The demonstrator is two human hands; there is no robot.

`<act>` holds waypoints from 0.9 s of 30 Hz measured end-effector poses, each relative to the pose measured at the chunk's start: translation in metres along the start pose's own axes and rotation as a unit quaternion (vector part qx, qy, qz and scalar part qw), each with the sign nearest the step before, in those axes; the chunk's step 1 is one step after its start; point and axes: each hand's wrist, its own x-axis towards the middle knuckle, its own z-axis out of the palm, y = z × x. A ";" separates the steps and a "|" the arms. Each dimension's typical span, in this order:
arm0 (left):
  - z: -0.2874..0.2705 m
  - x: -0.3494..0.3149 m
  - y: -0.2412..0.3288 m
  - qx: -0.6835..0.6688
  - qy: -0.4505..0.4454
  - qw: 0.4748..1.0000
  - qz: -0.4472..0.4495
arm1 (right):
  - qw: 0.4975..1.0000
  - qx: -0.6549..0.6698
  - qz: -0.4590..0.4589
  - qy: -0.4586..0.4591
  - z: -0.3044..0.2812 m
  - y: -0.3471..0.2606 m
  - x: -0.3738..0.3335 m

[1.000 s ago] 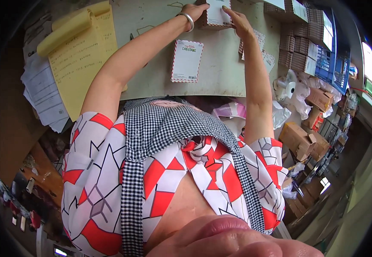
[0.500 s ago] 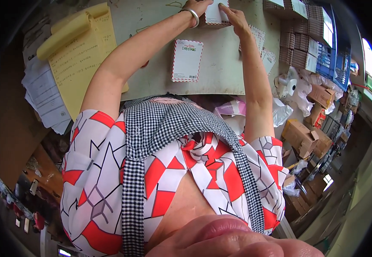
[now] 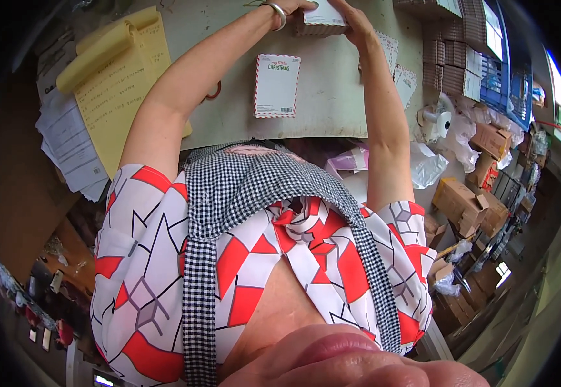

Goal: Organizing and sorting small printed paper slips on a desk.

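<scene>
At the far edge of the view, a thick stack of white cards with red-striped borders (image 3: 322,27) is between my hands. My left hand (image 3: 292,6), with a silver bangle at the wrist, is closed on the stack's left side; its fingertips are partly cut off by the frame. Against the right side my right hand (image 3: 358,27) is closed too, thumb towards the top face. Nearer to me, a white card with a striped border and a small barcode (image 3: 277,87) lies face up on the pale table (image 3: 241,126).
Loose striped cards (image 3: 404,84) lie right of my right forearm. Beyond them, several card stacks (image 3: 451,58) stand by a blue crate (image 3: 503,84). A yellow writing pad (image 3: 122,90) and white papers (image 3: 70,138) lie left. Cardboard boxes (image 3: 461,205) fill the right side.
The stack and both hands sit slightly farther left and up in view, and more of the stack's near side shows. The whole view has shifted a little. Both hands still grip the stack.
</scene>
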 end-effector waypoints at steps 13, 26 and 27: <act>0.065 -0.130 -0.055 0.450 -0.030 0.800 0.396 | 0.952 -0.256 -0.171 -0.010 -0.062 0.031 -0.145; -0.026 -0.154 -0.129 0.469 0.026 0.817 0.333 | 0.932 -0.318 -0.172 0.007 0.023 0.137 -0.152; -0.030 -0.167 -0.119 0.436 0.013 0.835 0.335 | 0.926 -0.315 -0.207 -0.035 0.029 0.130 -0.156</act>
